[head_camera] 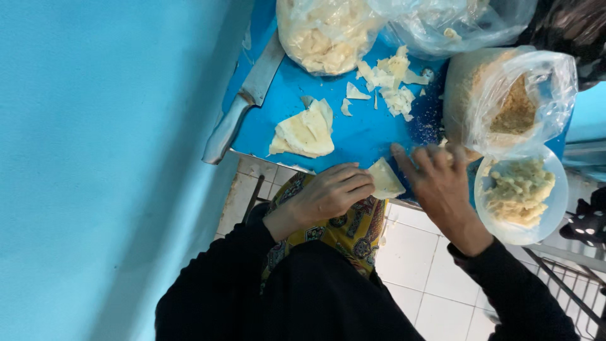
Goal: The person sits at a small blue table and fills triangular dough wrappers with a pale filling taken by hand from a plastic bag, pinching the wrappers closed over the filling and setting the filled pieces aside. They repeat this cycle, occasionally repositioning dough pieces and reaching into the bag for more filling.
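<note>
The left hand (328,192) lay curled at the near edge of the blue table (353,136), fingers bent inward, their tips pinching the left corner of a pale triangular wrapper (385,180). The right hand (439,180) stood just at the wrapper's 3 o'clock, fingers spread wide and blurred; whether it touched the wrapper or gripped anything could not be told.

The wrapper sat at the table's near edge, between the two hands, over a patterned yellow cloth (353,230) on the lap.

At the wrapper's 10 o'clock lay a stack of wrappers (306,132), apart from both hands. At 12 o'clock, farther up the table, pale scraps (388,82) were scattered. A knife (246,101) lay along the table's left edge, at the stack's 10 o'clock, its handle jutting past the corner.

At the right hand's 1 o'clock stood a clear bag of brown crumbs (511,107), its mouth open. Below that, at the hand's 3 o'clock, a clear bowl (549,215) held pale yellowish filling (517,189). Two more plastic bags sat at the table's far side: one filled with pale pieces (325,31), one nearly empty (454,22).
</note>
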